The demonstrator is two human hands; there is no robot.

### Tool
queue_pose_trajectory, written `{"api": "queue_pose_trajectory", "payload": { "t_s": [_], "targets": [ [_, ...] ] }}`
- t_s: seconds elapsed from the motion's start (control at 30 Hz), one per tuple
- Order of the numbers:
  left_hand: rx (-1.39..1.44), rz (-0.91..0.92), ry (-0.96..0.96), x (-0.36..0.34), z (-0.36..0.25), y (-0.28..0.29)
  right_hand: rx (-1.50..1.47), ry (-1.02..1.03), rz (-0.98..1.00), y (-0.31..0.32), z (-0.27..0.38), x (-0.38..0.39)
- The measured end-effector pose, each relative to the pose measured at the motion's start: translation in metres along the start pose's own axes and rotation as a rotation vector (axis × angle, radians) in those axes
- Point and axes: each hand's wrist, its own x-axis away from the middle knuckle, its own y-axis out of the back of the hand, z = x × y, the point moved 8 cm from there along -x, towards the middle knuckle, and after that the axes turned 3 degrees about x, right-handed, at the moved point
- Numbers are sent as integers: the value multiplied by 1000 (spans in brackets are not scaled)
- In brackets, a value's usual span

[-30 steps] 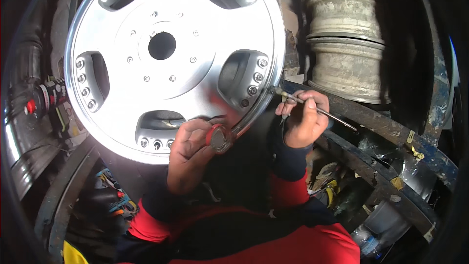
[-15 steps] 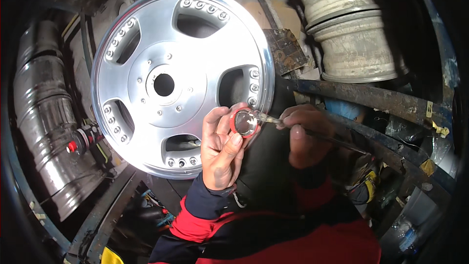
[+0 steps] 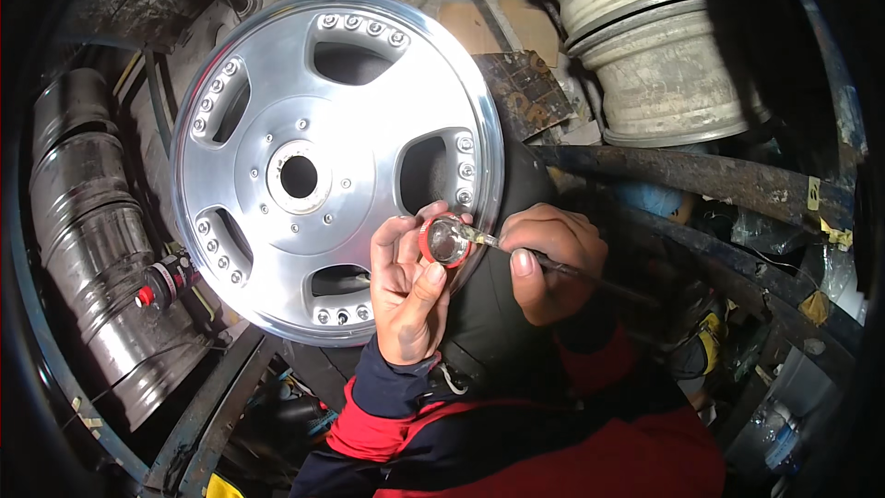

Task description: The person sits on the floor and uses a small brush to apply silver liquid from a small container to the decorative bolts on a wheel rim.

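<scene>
A worker in a red sleeve (image 3: 373, 429) with a navy cuff (image 3: 403, 385) pinches a small red cap (image 3: 445, 242) between thumb and fingertips of the left grip (image 3: 406, 304), its open side turned up. To its right, the right grip (image 3: 556, 263) closes thumb and fingers on a slim brush (image 3: 486, 239), whose pale-smeared tip leans over the cap's rim; whether the bristles touch the inside cannot be made out. The brush's dark handle runs out behind the right grip, off to its right, where it blurs.

Beyond the left grip and to its left lies a silver wheel (image 3: 364, 152), face up, with five openings edged by rows of bolts; the left grip appears in front of the wheel's near right edge. Well to the left of both grips, a dark bottle (image 3: 170, 280) with a red tip sits beside a column of shiny metal barrels (image 3: 92, 184). Beyond the right grip, farther right, dull, scuffed rims (image 3: 668, 78) stand end to end past a worn metal beam (image 3: 687, 175).
</scene>
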Motion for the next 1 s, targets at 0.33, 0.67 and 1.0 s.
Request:
{"api": "queue_pose_trajectory", "payload": {
  "t_s": [0.33,0.67,1.0],
  "targets": [
    [66,-60,15,-2,-8,15,-271,-411,-334,14,-73,4],
    [127,-45,-15,-1,-16,25,237,-286,-122,-10,-71,-11],
    [155,-33,-22,1,-20,28,401,-103,-47,-21,-52,-26]
  ]
}}
